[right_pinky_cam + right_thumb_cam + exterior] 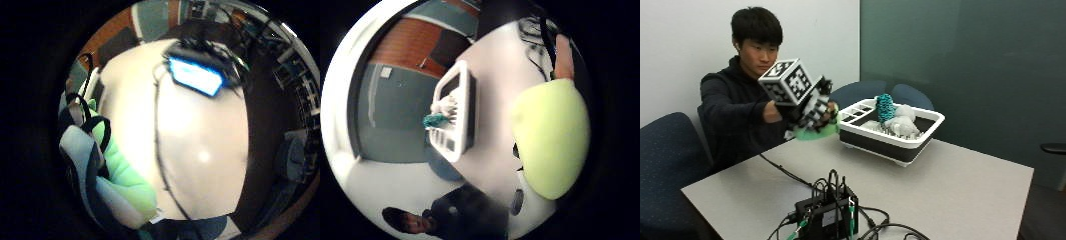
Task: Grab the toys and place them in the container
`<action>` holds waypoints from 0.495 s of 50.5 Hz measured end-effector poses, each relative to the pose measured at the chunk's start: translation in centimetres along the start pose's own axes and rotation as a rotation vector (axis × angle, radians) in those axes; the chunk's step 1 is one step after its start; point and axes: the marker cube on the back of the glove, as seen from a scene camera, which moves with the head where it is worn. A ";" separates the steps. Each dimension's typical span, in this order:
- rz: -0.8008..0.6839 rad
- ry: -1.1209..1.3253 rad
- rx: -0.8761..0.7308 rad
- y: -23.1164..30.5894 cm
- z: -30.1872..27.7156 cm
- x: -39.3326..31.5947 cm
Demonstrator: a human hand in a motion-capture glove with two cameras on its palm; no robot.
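In the outside view my gloved right hand (pixel 810 109) is raised above the table's far left part and grips a light green soft toy (pixel 814 132). It hangs just left of the white and black container (pixel 931 120). Inside the container stand a teal toy (pixel 885 107) and pale grey-white toys (pixel 901 126). The thumb side palm view shows the green toy (pixel 552 137) close to the palm, with the container (pixel 465 95) and the teal toy (pixel 435 120) beyond it. On the little finger side, gloved fingers (pixel 80 150) curl around the green toy (pixel 127 177).
A black electronics box (pixel 828 214) with several cables sits near the table's (pixel 959 185) front edge, and one cable runs from it toward the hand. Blue chairs (pixel 666 165) stand at the left and behind the container.
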 end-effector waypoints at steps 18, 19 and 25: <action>-0.259 -0.097 0.049 -4.4 3.4 -17.5; -0.261 -0.086 0.044 -4.6 3.9 -17.8; -0.263 -0.058 -0.042 -5.3 7.1 -19.2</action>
